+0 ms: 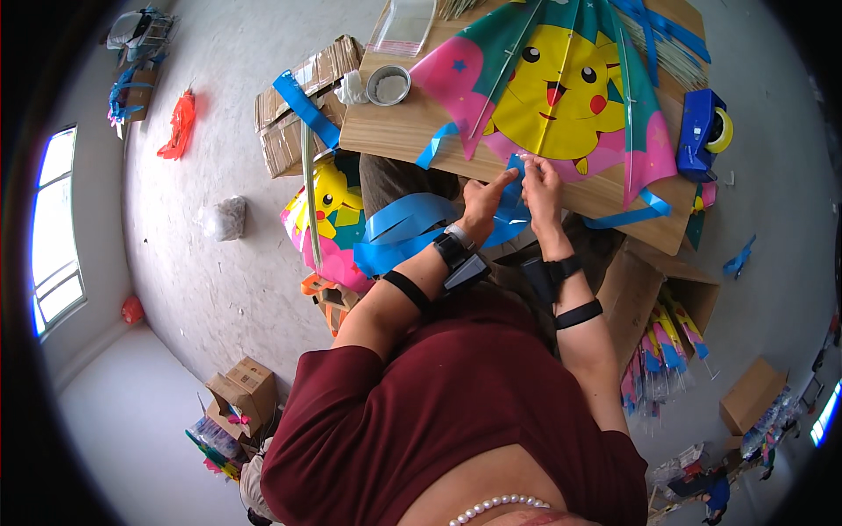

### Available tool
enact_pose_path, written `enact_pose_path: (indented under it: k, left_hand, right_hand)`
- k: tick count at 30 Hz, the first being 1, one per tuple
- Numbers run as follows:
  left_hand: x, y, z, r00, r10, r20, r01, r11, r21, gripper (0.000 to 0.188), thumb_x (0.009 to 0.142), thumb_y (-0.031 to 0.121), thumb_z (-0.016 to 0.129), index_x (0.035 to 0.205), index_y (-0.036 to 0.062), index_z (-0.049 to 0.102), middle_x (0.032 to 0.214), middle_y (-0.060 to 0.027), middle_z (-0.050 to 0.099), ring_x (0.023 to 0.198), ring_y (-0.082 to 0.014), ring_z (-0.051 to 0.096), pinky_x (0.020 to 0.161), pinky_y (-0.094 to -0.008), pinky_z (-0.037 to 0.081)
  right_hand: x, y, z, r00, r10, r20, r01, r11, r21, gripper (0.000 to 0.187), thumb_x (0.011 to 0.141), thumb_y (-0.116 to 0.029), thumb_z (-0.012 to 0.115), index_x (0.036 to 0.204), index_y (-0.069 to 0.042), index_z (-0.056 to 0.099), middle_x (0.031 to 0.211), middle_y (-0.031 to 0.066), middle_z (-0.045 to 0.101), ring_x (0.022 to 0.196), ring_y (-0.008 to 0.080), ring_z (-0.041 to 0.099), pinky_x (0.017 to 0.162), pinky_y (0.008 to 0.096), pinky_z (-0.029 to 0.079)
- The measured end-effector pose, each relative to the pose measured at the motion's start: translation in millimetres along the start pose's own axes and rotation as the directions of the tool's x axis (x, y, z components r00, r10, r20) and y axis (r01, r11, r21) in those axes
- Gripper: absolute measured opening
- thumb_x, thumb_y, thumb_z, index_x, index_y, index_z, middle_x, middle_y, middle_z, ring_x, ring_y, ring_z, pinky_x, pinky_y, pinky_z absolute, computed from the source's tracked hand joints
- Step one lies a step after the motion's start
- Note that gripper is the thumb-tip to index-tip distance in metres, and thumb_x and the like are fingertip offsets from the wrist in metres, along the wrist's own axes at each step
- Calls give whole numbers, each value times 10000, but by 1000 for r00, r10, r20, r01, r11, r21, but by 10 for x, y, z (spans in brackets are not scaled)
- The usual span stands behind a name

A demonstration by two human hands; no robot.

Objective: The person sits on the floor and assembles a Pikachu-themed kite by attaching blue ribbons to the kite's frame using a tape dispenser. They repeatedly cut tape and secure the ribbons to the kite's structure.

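Note:
At the table's near edge, my left hand [480, 207] is closed, pinching a blue plastic ribbon [509, 213] close to its end. Right beside it, my right hand [542, 187] has thumb and fingers pressed together at the same end of the ribbon. The rest of the ribbon droops in broad loops over my lap to the left. Just beyond my fingers, a kite [548, 83] lies spread on the wooden table [386, 127]. It is pink and green with a yellow cartoon figure and thin rods across it.
A blue tape dispenser [699, 136] stands at the table's right edge. On the left are a small round metal bowl [388, 86] and clear plastic bags [405, 24]. Thin sticks [680, 63] lie at the far right. Cardboard boxes [627, 294] with packed kites stand on the floor.

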State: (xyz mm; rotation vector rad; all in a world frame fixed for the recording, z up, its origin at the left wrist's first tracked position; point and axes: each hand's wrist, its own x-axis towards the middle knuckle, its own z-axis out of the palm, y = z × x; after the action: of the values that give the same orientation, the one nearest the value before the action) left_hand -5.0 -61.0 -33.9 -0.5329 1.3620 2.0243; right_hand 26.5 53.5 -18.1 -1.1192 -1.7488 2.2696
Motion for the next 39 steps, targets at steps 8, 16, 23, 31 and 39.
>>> enact_pose_path:
  k: [8, 16, 23, 31, 39]
  left_hand:
    - [-1, -5, -1, 1000, 16, -24, -16, 999, 28, 265, 851, 192, 802, 1016, 14, 695, 887, -21, 700, 713, -92, 643, 624, -260, 507]
    - [-9, 1, 15, 999, 20, -40, -18, 998, 63, 268, 864, 193, 788, 1034, 7, 699, 900, -7, 696, 719, -73, 620, 639, -244, 485]
    - [-28, 4, 20, 999, 41, -35, -39, 998, 58, 292, 865, 208, 786, 1060, 8, 700, 947, -9, 698, 783, -71, 622, 686, -249, 487]
    - [7, -37, -8, 999, 37, -36, -34, 997, 71, 303, 868, 212, 782, 1078, 7, 702, 966, -7, 700, 797, -74, 609, 695, -247, 475]
    - [-11, -25, 5, 996, 85, -37, -84, 996, 32, 287, 847, 222, 812, 1026, 32, 693, 918, 21, 663, 779, -61, 571, 701, -255, 455]
  right_hand:
    - [31, 130, 48, 987, -125, -96, 110, 983, -146, 175, 948, -122, 634, 1092, -23, 637, 601, -35, 527, 489, 43, 444, 427, 258, 331]
    - [92, 232, 119, 959, -197, -204, 144, 958, -248, 149, 927, -85, 659, 1067, -33, 662, 623, -63, 525, 522, 27, 429, 461, 245, 322]
    - [83, 224, 172, 943, -240, -232, 172, 945, -278, 146, 924, -60, 665, 1059, -7, 663, 641, -75, 527, 542, 11, 410, 476, 231, 304]
    - [46, 172, 217, 924, -269, -272, 157, 916, -370, 157, 889, -105, 688, 1032, -39, 687, 574, -25, 514, 516, 87, 457, 498, 321, 373]
    - [19, 140, 232, 922, -269, -280, 136, 900, -414, 155, 888, -112, 693, 1024, -39, 684, 586, -16, 515, 529, 94, 465, 507, 330, 382]
